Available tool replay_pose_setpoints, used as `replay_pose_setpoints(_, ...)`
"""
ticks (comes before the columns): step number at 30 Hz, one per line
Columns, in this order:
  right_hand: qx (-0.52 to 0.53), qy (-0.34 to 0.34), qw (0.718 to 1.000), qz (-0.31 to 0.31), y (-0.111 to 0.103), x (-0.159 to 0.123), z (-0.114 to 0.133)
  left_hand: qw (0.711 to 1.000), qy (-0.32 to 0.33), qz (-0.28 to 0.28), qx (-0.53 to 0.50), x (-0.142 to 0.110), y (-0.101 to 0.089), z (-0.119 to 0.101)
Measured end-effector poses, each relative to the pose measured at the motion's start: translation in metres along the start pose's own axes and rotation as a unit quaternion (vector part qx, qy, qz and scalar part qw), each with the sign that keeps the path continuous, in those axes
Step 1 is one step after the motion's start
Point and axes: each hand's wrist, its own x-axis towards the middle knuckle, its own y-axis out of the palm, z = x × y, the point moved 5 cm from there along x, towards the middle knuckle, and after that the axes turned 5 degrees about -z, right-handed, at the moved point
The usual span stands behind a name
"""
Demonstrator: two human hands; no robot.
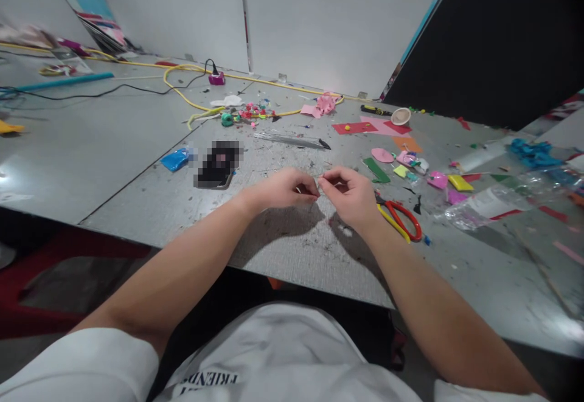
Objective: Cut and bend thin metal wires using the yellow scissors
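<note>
My left hand (291,188) and my right hand (352,196) meet above the near part of the grey table (292,250), fingertips almost touching. Thumb and index finger of each hand are pinched together. Whatever lies between them is too small and thin to make out. Beside my right wrist lie pliers with red and yellow handles (401,222), their head partly hidden by the hand. A clear bundle of thin strips with a dark tip (292,140) lies beyond my hands. To the left of my left hand is a dark phone (214,174), partly blurred out.
A blue packet (176,160) lies left of the phone. Small coloured clay bits (255,112), a yellow cable (177,89) and pink paper (326,104) are farther back. On the right are a green strip (376,170), a clear plastic bottle (488,204) and coloured scraps.
</note>
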Motion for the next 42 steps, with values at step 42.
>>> replay_pose_setpoints(42,-0.054,-0.093,0.992,-0.066,-0.003,-0.004,0.007,1.000,-0.010,0.022,-0.002,-0.001,0.000,0.003)
